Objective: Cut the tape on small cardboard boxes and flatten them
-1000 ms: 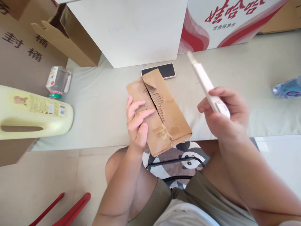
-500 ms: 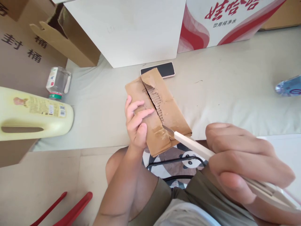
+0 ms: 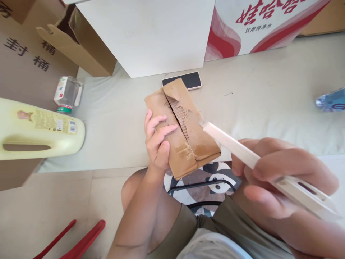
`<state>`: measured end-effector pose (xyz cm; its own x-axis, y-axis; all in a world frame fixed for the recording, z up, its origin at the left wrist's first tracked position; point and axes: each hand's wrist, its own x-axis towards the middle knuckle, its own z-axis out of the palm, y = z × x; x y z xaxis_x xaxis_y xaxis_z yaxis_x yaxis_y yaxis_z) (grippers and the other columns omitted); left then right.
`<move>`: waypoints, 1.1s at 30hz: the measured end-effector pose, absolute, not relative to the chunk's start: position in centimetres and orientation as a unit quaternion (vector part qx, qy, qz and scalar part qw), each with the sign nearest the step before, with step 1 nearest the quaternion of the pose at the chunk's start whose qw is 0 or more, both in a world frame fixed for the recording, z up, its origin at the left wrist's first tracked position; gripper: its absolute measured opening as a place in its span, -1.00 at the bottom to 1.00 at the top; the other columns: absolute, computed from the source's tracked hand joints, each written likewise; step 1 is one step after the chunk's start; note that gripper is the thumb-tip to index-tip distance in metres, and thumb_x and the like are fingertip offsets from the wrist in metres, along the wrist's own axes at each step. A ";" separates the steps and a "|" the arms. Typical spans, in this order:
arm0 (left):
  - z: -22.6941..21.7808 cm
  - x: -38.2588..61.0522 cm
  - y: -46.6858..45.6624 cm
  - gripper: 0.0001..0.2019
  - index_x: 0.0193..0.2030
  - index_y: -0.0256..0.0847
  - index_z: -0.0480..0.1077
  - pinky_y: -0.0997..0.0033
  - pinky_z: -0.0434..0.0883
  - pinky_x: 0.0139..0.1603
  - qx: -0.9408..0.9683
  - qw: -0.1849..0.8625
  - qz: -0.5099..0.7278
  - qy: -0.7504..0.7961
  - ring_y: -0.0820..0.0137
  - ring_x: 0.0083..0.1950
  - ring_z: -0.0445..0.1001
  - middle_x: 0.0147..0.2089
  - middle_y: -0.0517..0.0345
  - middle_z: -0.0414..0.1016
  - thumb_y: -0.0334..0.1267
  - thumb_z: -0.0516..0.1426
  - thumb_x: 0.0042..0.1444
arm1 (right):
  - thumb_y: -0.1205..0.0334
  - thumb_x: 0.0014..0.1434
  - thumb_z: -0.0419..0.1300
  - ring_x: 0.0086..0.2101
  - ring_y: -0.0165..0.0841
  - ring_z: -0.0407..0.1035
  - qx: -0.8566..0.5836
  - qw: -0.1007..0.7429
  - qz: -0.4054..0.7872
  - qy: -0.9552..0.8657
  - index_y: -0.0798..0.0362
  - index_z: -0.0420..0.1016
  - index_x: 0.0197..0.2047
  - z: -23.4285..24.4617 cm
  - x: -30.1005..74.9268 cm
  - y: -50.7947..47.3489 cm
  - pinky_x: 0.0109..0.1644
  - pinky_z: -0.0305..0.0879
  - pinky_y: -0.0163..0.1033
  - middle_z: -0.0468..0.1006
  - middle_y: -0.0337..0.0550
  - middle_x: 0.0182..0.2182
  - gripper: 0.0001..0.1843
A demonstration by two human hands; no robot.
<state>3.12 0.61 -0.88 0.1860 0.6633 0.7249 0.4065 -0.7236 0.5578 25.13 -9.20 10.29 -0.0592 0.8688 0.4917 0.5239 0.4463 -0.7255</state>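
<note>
Holding the knife: the right hand (image 3: 280, 169), nearest the camera, is clenched round the pale handle of a utility knife (image 3: 231, 144), whose blade points up and left.
Change in the knife: half a second ago its tip sat at the near end of the torn seam; now it lies farther up, over the right flap near that flap's edge. Whether it touches the flap cannot be told.
Left hand: the left hand (image 3: 157, 144) grasps the cardboard piece (image 3: 198, 138) by its left flap, fingers spread on top, placed as it was a second ago.
Cardboard piece: it lies tilted on the near edge of the pale padded surface (image 3: 269, 104), its near end jutting over a panda-print stool (image 3: 212, 180). It has not shifted, and the seam shows ragged corrugation as before.
Reading: the blade looks to be off the seam for now, with the sheet held steady.
Beyond: a phone (image 3: 188, 80) lies face down just past the cardboard.
Far: a yellow jug (image 3: 40, 129) lies at left, and a white box (image 3: 151, 32) stands behind.
</note>
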 end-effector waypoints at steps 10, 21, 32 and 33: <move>-0.7 2.8 0.4 -0.61 0.04 -0.02 0.56 -0.16 0.07 0.61 0.766 0.125 0.508 0.373 0.16 0.30 0.41 0.13 0.10 0.47 -0.06 -0.07 0.41 | 0.26 0.35 0.29 -0.52 -0.43 0.32 -0.420 0.447 0.169 -0.771 0.09 0.56 -0.22 10.5 25.6 -9.4 -0.37 0.33 -0.17 0.38 -0.27 -0.57 -0.91; -0.6 2.8 0.2 -0.62 0.04 -0.03 0.56 -0.16 0.03 0.63 0.762 0.138 0.504 0.383 0.15 0.36 0.36 0.15 0.11 0.46 -0.07 -0.07 0.41 | 0.39 0.37 0.14 -0.55 -0.43 0.23 -0.420 0.400 0.192 -0.792 0.01 0.36 -0.26 10.8 25.7 -9.9 -0.37 0.29 -0.19 0.33 -0.32 -0.60 -0.86; -0.5 3.0 0.2 -0.64 0.04 -0.03 0.55 -0.19 0.04 0.63 0.760 0.146 0.514 0.371 0.14 0.36 0.36 0.14 0.10 0.45 -0.11 -0.05 0.38 | 0.48 0.26 0.20 -0.56 -0.41 0.31 -0.404 0.391 0.185 -0.806 0.07 0.53 -0.07 11.0 25.8 -10.1 -0.34 0.42 -0.15 0.41 -0.30 -0.57 -0.79; -0.5 3.0 0.2 -0.64 0.04 -0.03 0.55 -0.18 0.04 0.63 0.761 0.145 0.511 0.373 0.15 0.35 0.37 0.15 0.09 0.45 -0.11 -0.06 0.39 | 0.47 0.26 0.21 -0.56 -0.41 0.32 -0.406 0.395 0.185 -0.803 0.06 0.53 -0.08 10.9 25.8 -10.1 -0.35 0.42 -0.15 0.41 -0.30 -0.57 -0.80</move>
<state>2.96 0.22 -0.50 0.1995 0.7157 0.6693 0.4188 -0.6798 0.6021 25.83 -10.08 10.87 -0.3569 0.7991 0.4838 0.5058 0.6008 -0.6191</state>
